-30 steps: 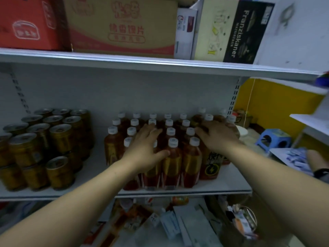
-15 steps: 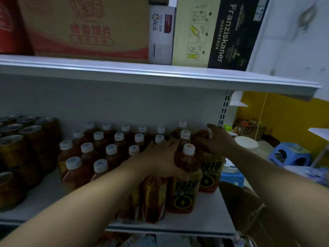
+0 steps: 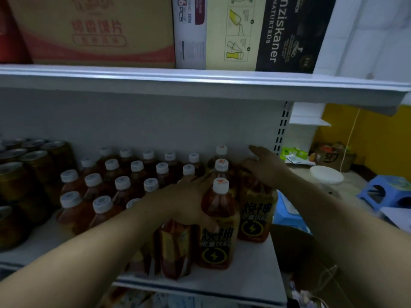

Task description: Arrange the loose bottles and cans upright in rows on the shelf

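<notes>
Brown tea bottles with white caps (image 3: 122, 182) stand upright in rows on the white shelf (image 3: 251, 278). To their right stand yellow-labelled bottles; the front one (image 3: 216, 227) is at the shelf's front. My left hand (image 3: 184, 202) lies over the bottle tops, its thumb against that front bottle's shoulder. My right hand (image 3: 266, 168) rests flat on top of the rightmost yellow-labelled bottle (image 3: 255, 213), index finger stretched toward the back wall. Gold cans (image 3: 33, 165) are stacked at the left.
The upper shelf (image 3: 200, 83) hangs low overhead, carrying cardboard boxes (image 3: 95, 32). The shelf's right end is just beyond the rightmost bottle. Past it are a blue stool (image 3: 387, 192), a white lidded tub (image 3: 327, 175) and a yellow wall.
The view has shifted right and closer. Both hands have moved from the brown bottles' tops over to the yellow-labelled bottles at the right end, and my right index finger has stretched out.
</notes>
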